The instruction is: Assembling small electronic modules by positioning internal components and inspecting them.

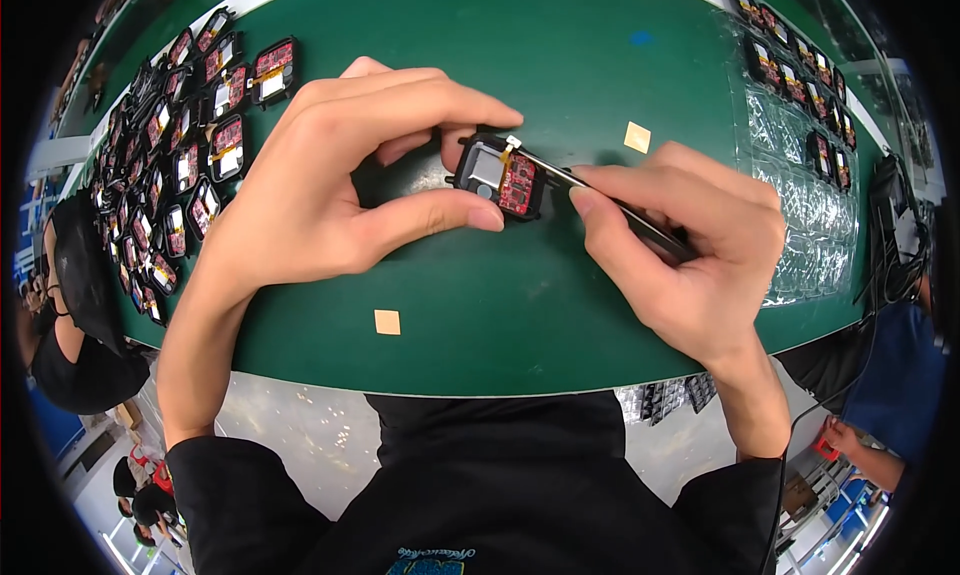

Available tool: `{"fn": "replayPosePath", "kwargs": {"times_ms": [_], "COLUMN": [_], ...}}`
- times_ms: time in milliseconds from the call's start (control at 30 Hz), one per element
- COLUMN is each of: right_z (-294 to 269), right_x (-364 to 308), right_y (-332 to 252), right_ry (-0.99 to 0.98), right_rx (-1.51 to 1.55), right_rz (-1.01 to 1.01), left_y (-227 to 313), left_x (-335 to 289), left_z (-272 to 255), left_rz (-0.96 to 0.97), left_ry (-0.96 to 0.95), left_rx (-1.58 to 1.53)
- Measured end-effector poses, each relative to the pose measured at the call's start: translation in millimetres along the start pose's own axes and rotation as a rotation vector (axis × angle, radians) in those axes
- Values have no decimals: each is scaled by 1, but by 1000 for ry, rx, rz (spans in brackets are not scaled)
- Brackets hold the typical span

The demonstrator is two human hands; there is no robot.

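Observation:
My left hand [345, 175] grips a small black electronic housing [490, 180] between thumb and fingers. Inside the housing are a red circuit board, a silver-grey rectangular part and a yellow-orange flex strip. In my right hand [690, 240] is a pair of dark tweezers [640, 230], pinched between thumb and forefinger. The tweezers' thin tip reaches across the housing's upper edge to a small white tab [512, 143] at the end of the flex strip. Whether the tip grips the tab or only touches it, I cannot tell.
Many similar open housings [187, 165] crowd the table's left side. Clear plastic trays [805, 230] stand at the right, with several housings [790, 80] in the far part. Two small beige squares [387, 322] lie on the green table [480, 315]. Other people sit at both sides.

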State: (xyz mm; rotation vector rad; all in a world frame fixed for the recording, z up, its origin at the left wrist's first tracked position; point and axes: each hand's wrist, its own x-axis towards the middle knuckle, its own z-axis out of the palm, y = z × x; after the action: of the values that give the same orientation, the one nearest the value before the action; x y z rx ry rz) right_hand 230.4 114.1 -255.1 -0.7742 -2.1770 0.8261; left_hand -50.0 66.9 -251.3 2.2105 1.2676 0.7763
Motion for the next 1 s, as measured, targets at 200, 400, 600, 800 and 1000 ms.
{"fn": "replayPosePath", "kwargs": {"times_ms": [200, 400, 600, 800, 1000], "right_z": [5, 7, -1, -2, 1], "right_x": [-4, -2, -1, -2, -1], "right_y": [-1, -1, -1, -1, -2], "right_ry": [76, 74, -30, -86, -64], "right_rx": [-157, -200, 82, 87, 66], "right_rz": [-110, -154, 38, 85, 53], "left_y": [2, 0, -9, -10, -7], "left_x": [1, 2, 1, 2, 5], "left_z": [-1, -2, -11, -13, -12], "left_rz": [-9, -8, -1, 13, 39], "left_ry": [2, -5, -99, -168, -160], "left_rx": [-11, -25, -122, -100, -82]}}
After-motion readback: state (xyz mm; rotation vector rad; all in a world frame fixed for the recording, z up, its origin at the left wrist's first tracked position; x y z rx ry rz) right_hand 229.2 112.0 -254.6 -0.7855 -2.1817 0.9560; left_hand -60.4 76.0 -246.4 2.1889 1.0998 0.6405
